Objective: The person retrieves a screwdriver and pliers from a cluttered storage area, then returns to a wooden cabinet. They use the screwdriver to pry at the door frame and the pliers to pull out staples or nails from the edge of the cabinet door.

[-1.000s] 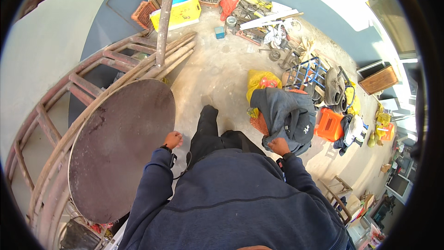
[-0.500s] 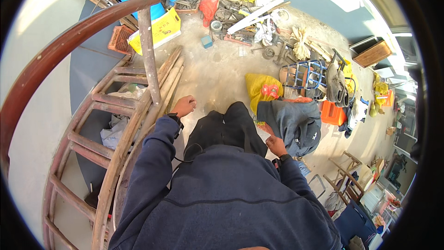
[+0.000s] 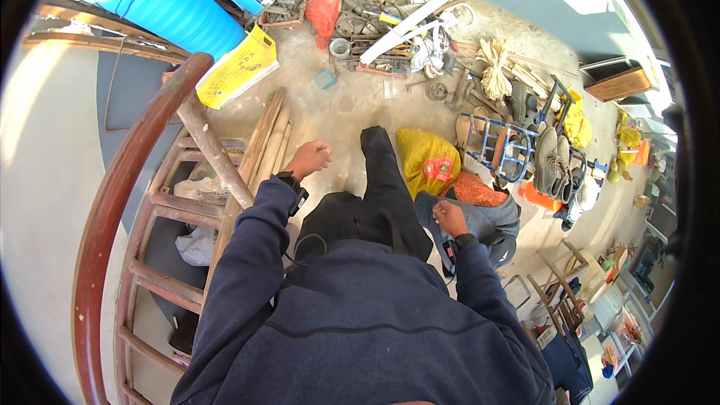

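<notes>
My left hand (image 3: pixel 308 160) hangs in the air with its fingers curled and nothing visible in it. It is nearest to the long wooden poles (image 3: pixel 262 137) and the stair railing's slanted post (image 3: pixel 214 146). My right hand (image 3: pixel 450 219) is closed in a loose fist, with no object showing in it. From above it overlaps a grey garment (image 3: pixel 495 234); whether they touch I cannot tell. Beside that garment stand a yellow sack (image 3: pixel 427 157) and an orange-red bundle (image 3: pixel 474 189). My black-trousered leg is stretched forward, in step over the concrete floor.
A brown curved handrail (image 3: pixel 105 232) and a wooden ladder-like frame (image 3: pixel 161 274) flank my left. Ahead lie a yellow bag (image 3: pixel 240 67), a blue roll (image 3: pixel 150 0), and scrap with white boards (image 3: pixel 412 24). On the right are a blue rack (image 3: pixel 501 146), shoes (image 3: pixel 550 161) and a wooden chair (image 3: pixel 559 289).
I have stepped forward, and the surroundings have shifted in view. My left hand has risen slightly ahead; my right hand has swung forward from beside my thigh to over the grey garment.
</notes>
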Available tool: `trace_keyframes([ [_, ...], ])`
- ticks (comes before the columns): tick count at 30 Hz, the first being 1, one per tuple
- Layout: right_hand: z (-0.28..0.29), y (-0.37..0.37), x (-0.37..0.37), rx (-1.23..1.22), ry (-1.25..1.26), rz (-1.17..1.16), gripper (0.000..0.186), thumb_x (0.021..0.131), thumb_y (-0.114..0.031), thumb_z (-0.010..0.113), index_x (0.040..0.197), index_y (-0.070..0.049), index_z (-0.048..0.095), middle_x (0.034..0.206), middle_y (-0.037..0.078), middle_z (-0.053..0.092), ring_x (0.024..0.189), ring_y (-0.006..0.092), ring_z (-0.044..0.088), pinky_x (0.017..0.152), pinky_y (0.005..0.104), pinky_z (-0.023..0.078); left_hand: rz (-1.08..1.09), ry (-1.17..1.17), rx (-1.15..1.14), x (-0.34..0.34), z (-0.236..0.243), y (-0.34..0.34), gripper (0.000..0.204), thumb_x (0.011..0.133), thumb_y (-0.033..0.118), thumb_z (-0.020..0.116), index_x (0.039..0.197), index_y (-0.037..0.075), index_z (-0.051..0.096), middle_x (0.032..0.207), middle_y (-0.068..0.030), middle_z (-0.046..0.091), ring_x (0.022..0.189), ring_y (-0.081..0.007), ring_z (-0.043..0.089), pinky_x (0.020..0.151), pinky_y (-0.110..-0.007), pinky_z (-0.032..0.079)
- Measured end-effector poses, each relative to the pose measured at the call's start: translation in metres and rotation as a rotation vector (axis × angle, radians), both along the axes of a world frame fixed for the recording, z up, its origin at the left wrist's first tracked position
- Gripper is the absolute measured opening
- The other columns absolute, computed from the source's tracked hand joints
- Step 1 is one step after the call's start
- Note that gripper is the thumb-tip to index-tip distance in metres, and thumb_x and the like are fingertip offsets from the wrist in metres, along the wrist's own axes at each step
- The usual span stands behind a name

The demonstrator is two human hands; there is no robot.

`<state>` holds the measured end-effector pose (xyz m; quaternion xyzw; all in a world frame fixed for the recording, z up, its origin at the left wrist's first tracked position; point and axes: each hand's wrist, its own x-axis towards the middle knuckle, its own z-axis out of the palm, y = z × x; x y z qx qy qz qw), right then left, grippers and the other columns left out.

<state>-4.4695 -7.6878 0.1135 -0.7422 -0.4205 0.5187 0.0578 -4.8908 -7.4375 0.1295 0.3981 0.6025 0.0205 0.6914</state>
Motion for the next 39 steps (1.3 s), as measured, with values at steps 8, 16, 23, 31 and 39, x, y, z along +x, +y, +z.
trace_keyframes([
  [8, -0.043, 0.193, 0.055, 0.079, -0.066, 0.048, 0.017, 0.087, -0.018, 0.064, 0.092, -0.002, 0.068, 0.083, 0.02, 0.069, 0.08, 0.0375, 0.068, 0.071, 0.0439, 0.053, 0.395, -0.278, -0.061, 0.096, -0.049, 0.151, 0.024, 0.103, 0.027, 0.055, 0.113, 0.006, 0.061, 0.101, -0.0054, 0.068, 0.089, -0.0136, 0.066, 0.079, -0.031, 0.055],
  [16, -0.158, 0.295, 0.074, 0.175, -0.127, 0.149, 0.017, 0.089, -0.017, 0.063, 0.096, -0.002, 0.068, 0.091, 0.021, 0.07, 0.088, 0.0419, 0.066, 0.076, 0.0478, 0.052, 0.426, -0.333, -0.261, 0.153, -0.188, 0.175, 0.022, 0.102, 0.023, 0.055, 0.114, 0.004, 0.059, 0.102, -0.008, 0.068, 0.09, -0.0175, 0.066, 0.082, -0.032, 0.055],
  [23, -0.294, 0.354, 0.042, -0.009, 0.003, -0.016, 0.019, 0.091, -0.02, 0.062, 0.099, -0.005, 0.068, 0.094, 0.019, 0.07, 0.09, 0.0376, 0.068, 0.079, 0.0439, 0.053, 0.605, -0.252, -0.495, 0.156, -0.309, 0.136, 0.022, 0.102, 0.018, 0.052, 0.114, 0.002, 0.059, 0.101, -0.0112, 0.068, 0.087, -0.0203, 0.067, 0.08, -0.035, 0.056],
  [31, -0.442, 0.444, 0.034, -0.008, 0.079, -0.624, 0.036, 0.093, -0.011, 0.058, 0.126, 0.003, 0.058, 0.111, 0.013, 0.066, 0.087, 0.0202, 0.069, 0.061, 0.0318, 0.06, 0.774, -0.378, -0.589, 0.142, -0.357, 0.137, 0.024, 0.103, 0.021, 0.054, 0.116, 0.002, 0.058, 0.103, -0.0108, 0.068, 0.089, -0.0196, 0.067, 0.084, -0.034, 0.056],
  [39, -0.521, 0.515, 0.069, -0.078, 0.202, -0.87, 0.048, 0.093, -0.016, 0.062, 0.133, 0.008, 0.051, 0.116, 0.015, 0.063, 0.097, 0.024, 0.068, 0.068, 0.0338, 0.059, 0.805, -0.448, -0.579, 0.151, -0.369, 0.167, 0.024, 0.104, 0.023, 0.053, 0.116, 0.003, 0.059, 0.101, -0.0093, 0.068, 0.089, -0.018, 0.066, 0.083, -0.033, 0.056],
])
